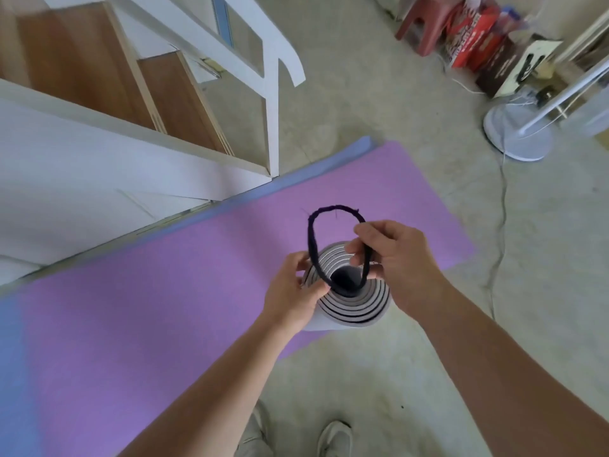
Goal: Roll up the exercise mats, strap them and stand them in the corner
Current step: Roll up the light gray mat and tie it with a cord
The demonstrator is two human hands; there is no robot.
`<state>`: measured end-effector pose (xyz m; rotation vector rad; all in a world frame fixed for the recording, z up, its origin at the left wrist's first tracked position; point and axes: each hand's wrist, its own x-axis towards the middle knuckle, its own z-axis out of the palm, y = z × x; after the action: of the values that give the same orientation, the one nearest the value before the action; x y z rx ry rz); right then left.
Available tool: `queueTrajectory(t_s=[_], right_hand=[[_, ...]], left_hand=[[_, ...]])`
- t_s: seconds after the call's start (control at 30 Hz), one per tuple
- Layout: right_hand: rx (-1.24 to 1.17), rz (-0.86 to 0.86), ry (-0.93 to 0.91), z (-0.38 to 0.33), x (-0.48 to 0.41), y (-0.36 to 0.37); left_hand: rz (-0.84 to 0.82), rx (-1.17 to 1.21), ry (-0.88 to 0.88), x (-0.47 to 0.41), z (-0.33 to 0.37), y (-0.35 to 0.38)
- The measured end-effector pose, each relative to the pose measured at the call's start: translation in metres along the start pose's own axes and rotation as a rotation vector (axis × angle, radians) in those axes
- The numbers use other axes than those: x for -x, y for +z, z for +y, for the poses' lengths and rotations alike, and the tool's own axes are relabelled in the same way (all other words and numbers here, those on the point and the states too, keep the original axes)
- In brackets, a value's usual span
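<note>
A rolled grey mat [354, 308] stands on end in front of me, its spiral end facing up. A dark purple strap loop [316, 222] arches above the roll's top. My left hand [293, 293] pinches the strap's left side against the roll's rim. My right hand [393, 258] pinches the strap's right side just above the roll. A purple mat [164, 291] lies flat on the floor under and behind the roll, with a blue mat [296, 173] showing along its far edge.
A white staircase with wooden steps [158, 94] rises at the left. A white fan base [517, 133] and its cable [501, 225] lie at the right, with a red stool [425, 24] and boxes behind. My shoes [333, 438] stand on bare concrete floor.
</note>
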<state>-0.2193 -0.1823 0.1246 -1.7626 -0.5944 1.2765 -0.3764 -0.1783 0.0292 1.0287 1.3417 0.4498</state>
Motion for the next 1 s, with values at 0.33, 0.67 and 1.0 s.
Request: queueTrajectory(t_s=[0.33,0.67,1.0], right_hand=[[0.665,0.179,-0.059,0.038,-0.036,0.017],[0.611,0.193,0.062,0.032,-0.057,-0.021],[-0.056,0.070,0.456,0.099,-0.034,-0.086]], left_hand=[[-0.025,-0.605,0.401,0.021,-0.014,-0.008],[0.118,-0.467,0.213,0.010,0.002,0.006],[0.247,-0.398,0.210,0.005,0.002,0.019]])
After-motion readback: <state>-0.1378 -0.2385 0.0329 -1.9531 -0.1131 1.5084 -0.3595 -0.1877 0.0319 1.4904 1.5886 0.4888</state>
